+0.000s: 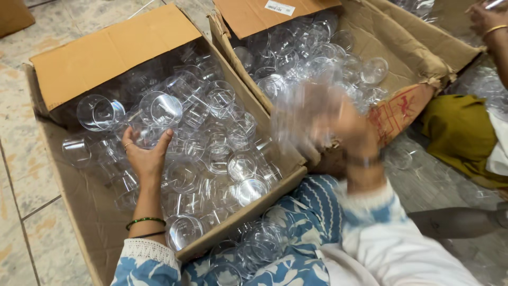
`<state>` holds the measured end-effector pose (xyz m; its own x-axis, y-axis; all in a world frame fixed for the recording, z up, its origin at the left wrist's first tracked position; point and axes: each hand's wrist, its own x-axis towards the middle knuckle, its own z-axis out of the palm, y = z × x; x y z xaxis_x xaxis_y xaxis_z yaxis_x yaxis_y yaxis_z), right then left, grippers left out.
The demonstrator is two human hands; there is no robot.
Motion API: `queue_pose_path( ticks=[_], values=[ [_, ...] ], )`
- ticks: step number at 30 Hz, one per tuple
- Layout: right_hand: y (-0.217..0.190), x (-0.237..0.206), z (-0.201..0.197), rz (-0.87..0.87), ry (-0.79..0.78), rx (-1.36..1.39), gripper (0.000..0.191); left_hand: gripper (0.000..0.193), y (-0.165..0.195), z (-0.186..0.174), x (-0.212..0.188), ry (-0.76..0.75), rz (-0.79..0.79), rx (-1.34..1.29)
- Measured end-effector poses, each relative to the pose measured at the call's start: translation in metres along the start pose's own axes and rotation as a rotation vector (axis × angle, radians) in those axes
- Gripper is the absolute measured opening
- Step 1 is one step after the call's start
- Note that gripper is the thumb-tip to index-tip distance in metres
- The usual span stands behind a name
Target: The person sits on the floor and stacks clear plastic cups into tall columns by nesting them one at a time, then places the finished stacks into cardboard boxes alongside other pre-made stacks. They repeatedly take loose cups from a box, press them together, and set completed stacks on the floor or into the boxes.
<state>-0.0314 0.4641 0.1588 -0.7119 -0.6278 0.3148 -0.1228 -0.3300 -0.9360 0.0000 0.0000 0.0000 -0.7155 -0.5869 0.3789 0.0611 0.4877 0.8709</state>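
Two hands: left hand (144,153) fingers spread among clear plastic cups (211,137) at frame centre-left, blurred right hand (346,130) grip untellable.

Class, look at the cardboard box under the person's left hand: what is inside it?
The cardboard box holds heaped clear plastic cups; the left hand reaches among them. The box's bottom is covered.

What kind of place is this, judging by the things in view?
Probably an informal packing or sorting spot on a tiled floor, not a factory line. Two open cardboard boxes hold loose clear plastic cups, and people sit on the floor beside them.
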Motion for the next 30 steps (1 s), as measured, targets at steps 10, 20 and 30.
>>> queue_pose_path(
  ticks=[10, 20, 30],
  values=[
    [0.098, -0.077, 0.114, 0.222, -0.43, -0.723, 0.077, 0.111, -0.016, 0.008, -0.007, -0.006, -0.144, 0.059],
    [0.133, 0.149, -0.134, 0.33, 0.152, -1.657, 0.104, 0.112, -0.023, 0.013, 0.006, 0.003, -0.093, 0.116],
    [0.238, 0.141, -0.168, 0.668, 0.336, -2.146, 0.059, 0.11, 0.006, 0.016, -0.005, -0.072, -0.192, 0.148]
  ],
)
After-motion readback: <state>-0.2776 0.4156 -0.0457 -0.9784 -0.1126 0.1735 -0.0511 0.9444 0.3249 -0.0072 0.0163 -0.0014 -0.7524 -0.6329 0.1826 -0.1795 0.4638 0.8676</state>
